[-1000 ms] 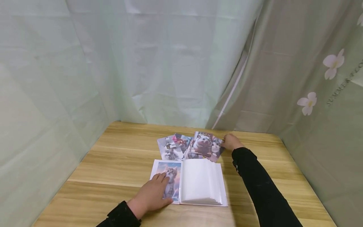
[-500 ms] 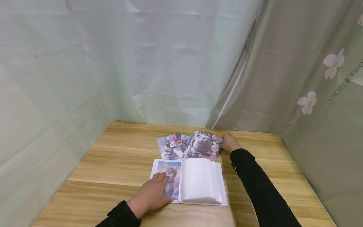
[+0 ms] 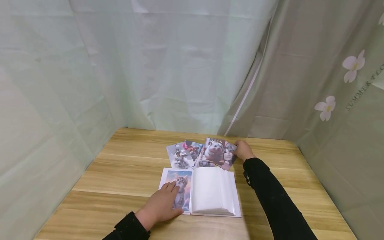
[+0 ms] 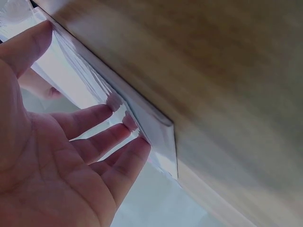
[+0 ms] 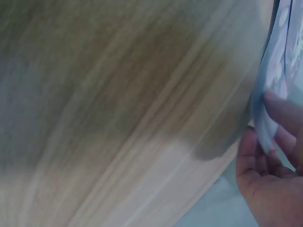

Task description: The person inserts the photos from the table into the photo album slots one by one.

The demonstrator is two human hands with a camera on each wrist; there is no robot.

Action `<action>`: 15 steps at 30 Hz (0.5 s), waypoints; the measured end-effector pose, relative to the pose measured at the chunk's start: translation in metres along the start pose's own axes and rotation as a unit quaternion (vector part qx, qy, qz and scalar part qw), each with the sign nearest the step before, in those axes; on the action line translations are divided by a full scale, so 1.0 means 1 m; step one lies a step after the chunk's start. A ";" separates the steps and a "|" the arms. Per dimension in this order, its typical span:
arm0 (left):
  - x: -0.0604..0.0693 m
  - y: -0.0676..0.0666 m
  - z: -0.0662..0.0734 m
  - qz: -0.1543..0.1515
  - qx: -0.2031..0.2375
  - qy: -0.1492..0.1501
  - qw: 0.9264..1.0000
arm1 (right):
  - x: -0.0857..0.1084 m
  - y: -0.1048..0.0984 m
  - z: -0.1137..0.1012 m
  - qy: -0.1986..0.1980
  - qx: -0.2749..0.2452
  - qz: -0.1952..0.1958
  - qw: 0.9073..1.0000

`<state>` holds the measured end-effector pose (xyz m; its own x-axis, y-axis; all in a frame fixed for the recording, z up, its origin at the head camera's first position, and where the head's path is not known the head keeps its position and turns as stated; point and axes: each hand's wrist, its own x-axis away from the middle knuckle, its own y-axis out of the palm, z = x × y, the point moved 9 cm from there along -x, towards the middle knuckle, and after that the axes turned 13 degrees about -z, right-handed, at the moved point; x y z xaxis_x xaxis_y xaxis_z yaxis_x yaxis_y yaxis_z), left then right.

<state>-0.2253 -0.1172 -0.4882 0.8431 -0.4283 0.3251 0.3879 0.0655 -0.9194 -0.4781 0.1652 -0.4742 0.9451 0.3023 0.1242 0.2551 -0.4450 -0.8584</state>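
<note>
A white photo album (image 3: 210,190) lies spread on the wooden table. Its left page shows a kitten picture (image 3: 182,181) in a clear sleeve; the right side is a stack of white pages. My left hand (image 3: 160,205) rests on the left page, its fingers extended, and the left wrist view shows the fingertips (image 4: 142,142) touching the album. Behind the album, my right hand (image 3: 244,150) pinches the right edge of a cat photo (image 3: 229,156). In the right wrist view the thumb lies above this photo and the other fingers curl beneath its lifted corner.
A photo of a crowned animal (image 3: 214,151) overlaps the cat photo. More photos, among them a grey-white one (image 3: 179,158) and a colourful one (image 3: 193,150), fan out to the left. Pale curtains (image 3: 192,66) surround the table (image 3: 120,173) at the back and sides.
My right hand has shifted very slightly to the left at the cat photo's edge. My left hand stays in place on the album.
</note>
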 end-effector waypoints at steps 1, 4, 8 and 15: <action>0.000 0.000 0.001 0.000 0.000 0.000 1.000 | 0.001 -0.002 0.001 0.001 -0.015 0.005 1.000; 0.001 -0.002 0.003 0.002 0.000 0.004 1.000 | 0.004 -0.010 0.005 0.003 -0.051 0.023 0.998; 0.002 -0.006 0.006 0.011 -0.006 0.009 1.000 | 0.008 -0.023 0.005 0.003 -0.064 0.051 0.997; 0.002 -0.006 0.006 0.009 -0.008 0.003 1.000 | 0.019 -0.039 0.002 0.030 -0.070 0.050 0.996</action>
<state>-0.2239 -0.1130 -0.4812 0.8472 -0.4329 0.3079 0.3670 0.0579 -0.9284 -0.4703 0.1900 -0.4390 0.9765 0.2023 0.0748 0.1816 -0.5841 -0.7911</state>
